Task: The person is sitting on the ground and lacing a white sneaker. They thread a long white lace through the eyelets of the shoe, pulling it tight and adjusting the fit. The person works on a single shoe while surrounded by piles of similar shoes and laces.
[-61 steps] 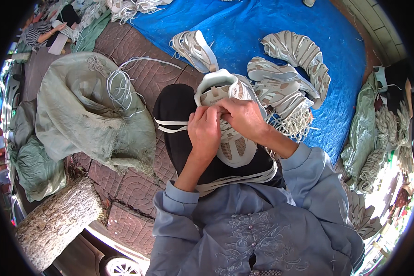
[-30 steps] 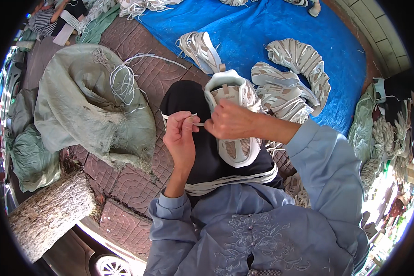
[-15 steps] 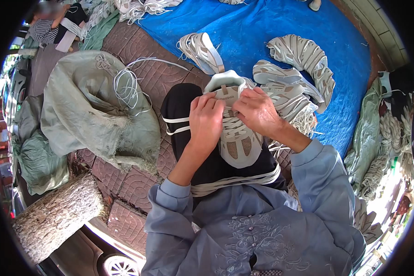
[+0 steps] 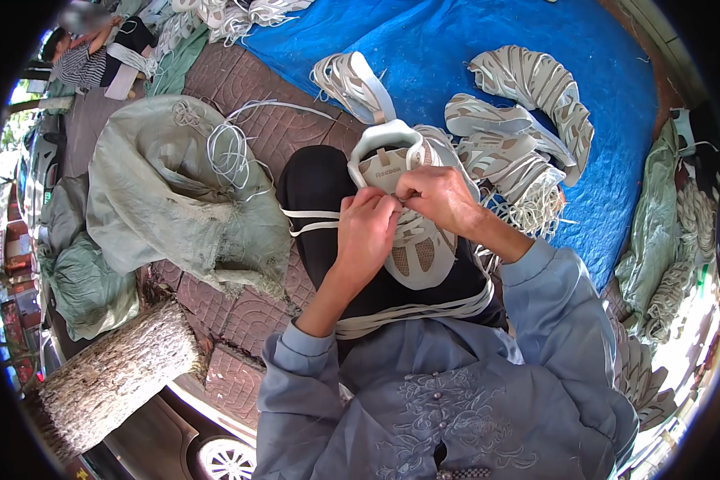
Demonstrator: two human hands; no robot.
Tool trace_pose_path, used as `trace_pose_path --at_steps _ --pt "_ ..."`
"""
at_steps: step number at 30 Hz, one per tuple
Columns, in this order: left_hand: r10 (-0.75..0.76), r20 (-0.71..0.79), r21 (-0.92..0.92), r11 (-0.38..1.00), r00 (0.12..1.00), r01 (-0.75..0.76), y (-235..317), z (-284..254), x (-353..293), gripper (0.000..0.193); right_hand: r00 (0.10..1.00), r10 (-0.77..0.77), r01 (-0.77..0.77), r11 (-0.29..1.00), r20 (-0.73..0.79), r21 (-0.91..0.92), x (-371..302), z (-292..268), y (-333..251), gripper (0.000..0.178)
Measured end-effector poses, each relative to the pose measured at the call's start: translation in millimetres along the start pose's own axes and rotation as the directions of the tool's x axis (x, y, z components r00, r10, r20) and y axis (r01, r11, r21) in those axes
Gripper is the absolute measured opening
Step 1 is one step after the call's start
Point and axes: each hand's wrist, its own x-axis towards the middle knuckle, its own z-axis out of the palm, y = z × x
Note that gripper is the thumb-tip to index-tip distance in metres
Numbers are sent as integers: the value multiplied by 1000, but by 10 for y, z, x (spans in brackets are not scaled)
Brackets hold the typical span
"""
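Both hands, left hand (image 4: 366,232) and right hand (image 4: 436,198), pinched shut, seemingly on lace, atop shoe upper (image 4: 412,248).

A blue tarp (image 4: 488,56) spreads from twelve to two o'clock, with grey shoe uppers (image 4: 528,120) piled on it. At nine o'clock lies a pale green sack (image 4: 160,200) with a coil of white laces (image 4: 230,152) on top. A rough log (image 4: 112,380) sits at eight o'clock. Another person (image 4: 84,56) sits at eleven o'clock. More sacks (image 4: 656,232) slump at three.

Left hand (image 4: 366,232) and right hand (image 4: 434,198) meet — fingertips pinched together, forearms bent inward.
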Motion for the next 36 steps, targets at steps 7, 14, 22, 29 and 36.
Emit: trace_pose_path --at_steps 7,14,22,29,36 --pt "-45 -183 192 978 982 81 25 -64 101 9 999 48 -48 996 3 81 -17 -87 -28 13" --pt "19 42 597 801 999 -40 76 -38 124 10 999 36 -34 993 -10 110 -56 -71 -36 15" --pt "157 34 492 857 987 -153 1 19 137 13 999 40 -37 993 -21 109 -71 -34 6 15" --pt "69 70 442 892 995 -93 -16 -102 111 16 999 -16 20 992 -33 122 -98 -10 16 15" --pt "103 183 534 824 978 -187 7 -127 94 14 996 -38 49 990 -82 131 -116 29 1 13"
